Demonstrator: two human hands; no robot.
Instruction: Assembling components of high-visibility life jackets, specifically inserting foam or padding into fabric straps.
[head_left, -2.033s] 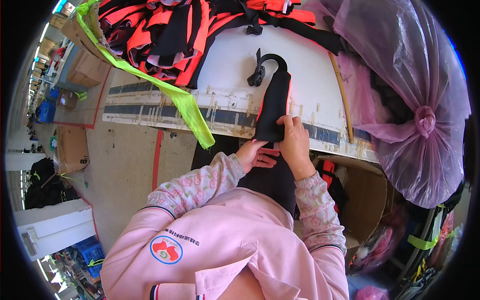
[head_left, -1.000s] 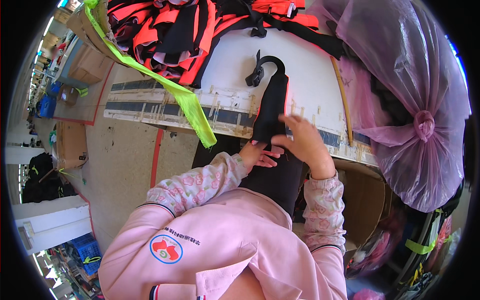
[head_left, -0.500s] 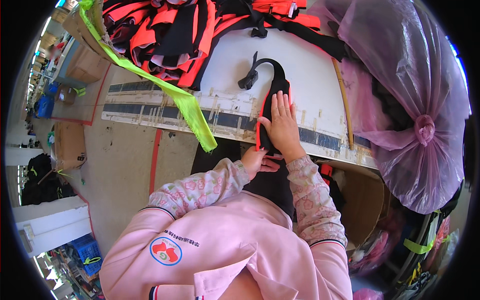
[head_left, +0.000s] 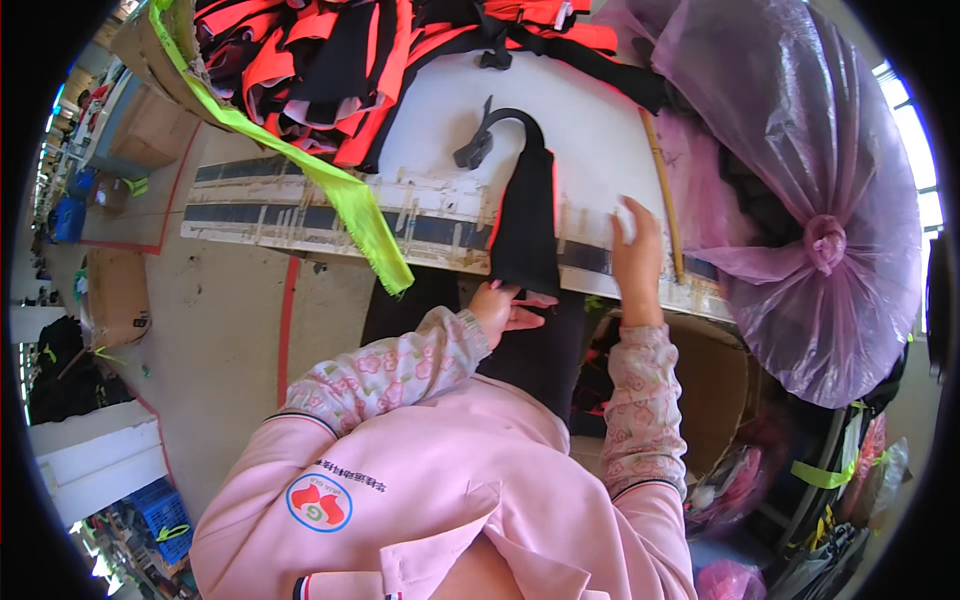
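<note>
Black fabric, edged in bright orange, makes up the tapered strap [head_left: 528, 215] that lies on the white tabletop [head_left: 590, 150], its wide end overhanging the near edge. The left hand [head_left: 497, 312] is at that overhang, partly tucked beneath it, probably because the hanging end leaves room to support the cloth from below; whether thumb and fingers pinch it cannot be told. The right hand [head_left: 637, 250] is well apart from the left, free of the strap, thumb and fingers parted over the table's edge.

At the strap's far end, black webbing curls round to a dark plastic buckle [head_left: 472, 152], which lies to the left, so the hard piece sits clear of the flat panel. A neon-yellow strip [head_left: 350, 195] drapes down to the left, near a heap of orange-and-black straps [head_left: 330, 85], likely within reach by intent. To the right lie a thin wooden stick [head_left: 665, 200] and a purple plastic sack [head_left: 810, 130], knotted, presumably to contain its contents. Below the tabletop stands an open cardboard box [head_left: 722, 370].
</note>
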